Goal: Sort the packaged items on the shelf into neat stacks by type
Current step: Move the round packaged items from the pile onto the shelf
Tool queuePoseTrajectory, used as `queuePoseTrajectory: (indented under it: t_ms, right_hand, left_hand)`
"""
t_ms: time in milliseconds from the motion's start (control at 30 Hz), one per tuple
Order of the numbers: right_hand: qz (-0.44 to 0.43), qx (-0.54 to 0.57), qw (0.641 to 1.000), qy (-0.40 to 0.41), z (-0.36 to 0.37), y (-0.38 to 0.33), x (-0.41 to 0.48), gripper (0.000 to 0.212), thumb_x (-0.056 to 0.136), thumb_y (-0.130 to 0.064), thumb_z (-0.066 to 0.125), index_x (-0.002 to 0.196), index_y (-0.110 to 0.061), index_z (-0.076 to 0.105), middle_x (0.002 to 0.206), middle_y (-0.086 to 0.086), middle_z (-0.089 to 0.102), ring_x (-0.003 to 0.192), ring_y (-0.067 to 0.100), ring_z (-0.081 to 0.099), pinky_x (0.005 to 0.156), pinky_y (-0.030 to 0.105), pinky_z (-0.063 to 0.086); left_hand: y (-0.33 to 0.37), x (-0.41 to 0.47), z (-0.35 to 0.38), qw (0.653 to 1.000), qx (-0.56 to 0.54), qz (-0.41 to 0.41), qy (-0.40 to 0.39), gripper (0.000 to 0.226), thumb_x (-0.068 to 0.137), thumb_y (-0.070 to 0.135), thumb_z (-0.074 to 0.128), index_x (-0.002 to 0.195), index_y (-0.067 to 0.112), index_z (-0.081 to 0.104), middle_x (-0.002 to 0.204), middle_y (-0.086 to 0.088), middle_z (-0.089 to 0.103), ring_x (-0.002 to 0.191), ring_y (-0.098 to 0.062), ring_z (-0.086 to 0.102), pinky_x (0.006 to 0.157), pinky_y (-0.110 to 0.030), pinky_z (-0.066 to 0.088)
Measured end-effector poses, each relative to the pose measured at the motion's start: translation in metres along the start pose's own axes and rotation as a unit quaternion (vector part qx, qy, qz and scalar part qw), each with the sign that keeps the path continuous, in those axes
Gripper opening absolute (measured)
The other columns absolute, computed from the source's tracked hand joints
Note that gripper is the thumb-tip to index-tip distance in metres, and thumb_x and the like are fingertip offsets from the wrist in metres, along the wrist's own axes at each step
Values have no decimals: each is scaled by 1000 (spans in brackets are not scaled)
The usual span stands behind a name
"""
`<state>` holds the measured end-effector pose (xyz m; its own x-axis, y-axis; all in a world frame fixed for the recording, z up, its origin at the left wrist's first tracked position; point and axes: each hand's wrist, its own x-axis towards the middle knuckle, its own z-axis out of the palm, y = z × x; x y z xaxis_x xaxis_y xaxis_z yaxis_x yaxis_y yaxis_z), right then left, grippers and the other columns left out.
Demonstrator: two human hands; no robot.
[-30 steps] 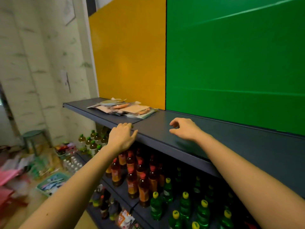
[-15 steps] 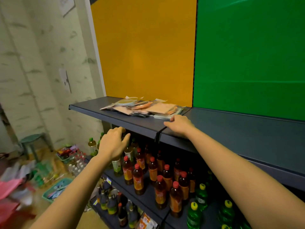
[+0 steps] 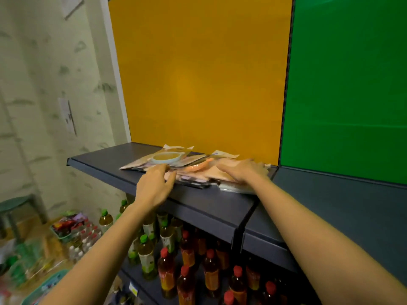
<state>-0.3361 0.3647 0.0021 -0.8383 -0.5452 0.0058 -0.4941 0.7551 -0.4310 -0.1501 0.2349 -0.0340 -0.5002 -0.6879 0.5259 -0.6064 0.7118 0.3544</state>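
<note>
1. Packets (image 3: 189, 166) lie in a loose, overlapping heap on the top shelf (image 3: 99, 160), against the yellow back panel (image 3: 198, 73). The heap's near edge is close to the shelf lip.
2. L hand (image 3: 154, 186) is at the heap's near-left edge, fingers loosely curled and touching a packet. Can't tell if it's pinching one yet.
3. R hand (image 3: 242, 172) lies flat and open on the right side of the heap, palm down, gripping nothing.
4. Risk: packets look slick and thin. Pulling one from low in the heap prob drags its neighbours off the lip and down to the bottles (image 3: 187, 256) below.
5. Risk: types overlap, w/ a soup-picture packet (image 3: 168, 156) on top. A quick grab could mix types in one stack.
6. Risk: R palm pressing while L pulls may crease or tear a packet.
</note>
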Motion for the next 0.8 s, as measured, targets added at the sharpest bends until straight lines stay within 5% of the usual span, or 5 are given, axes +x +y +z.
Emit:
queuePoseTrajectory:
  t_ms: [233,433,600,733,800]
  right_hand:
    - [5,-40,999,5,12,0,38,128,55,-85,56,148,-5,17,152,13,33,140,34,29,106,43,36]
    - [-16,-21,999,-32,-6,7,52,79,77,-59,62,137,-11,43,144,10,46,128,28,47,100,35,42]
    - [45,59,997,-25,-22,7,57,80,76,-46,71,138,-4,40,144,14,44,129,30,44,104,37,37]
    - [67,91,992,52,-22,2,64,41,87,-37,62,108,-2,59,86,9,66,72,20,58,66,29,48]
    - [71,126,986,84,-23,-6,64,23,90,-27,59,91,-4,57,72,8,63,63,20,58,60,31,49]
  left_hand:
    - [-14,49,26,993,-91,-58,50,39,93,39,44,118,13,59,122,-5,62,110,-26,57,88,-39,46]
    - [-38,99,28,988,-101,-99,64,36,91,35,45,110,9,61,113,-12,65,106,-31,56,83,-41,46]
    - [-65,146,31,982,-29,-136,-130,75,83,67,39,131,10,50,135,-20,51,123,-38,47,101,-45,41]
    - [-69,169,26,960,41,-90,-263,96,75,77,44,147,16,27,154,-14,27,141,-37,25,116,-46,21]
    - [-71,180,24,956,14,-80,-282,98,75,71,52,146,9,27,155,-13,25,142,-35,23,117,-45,21]
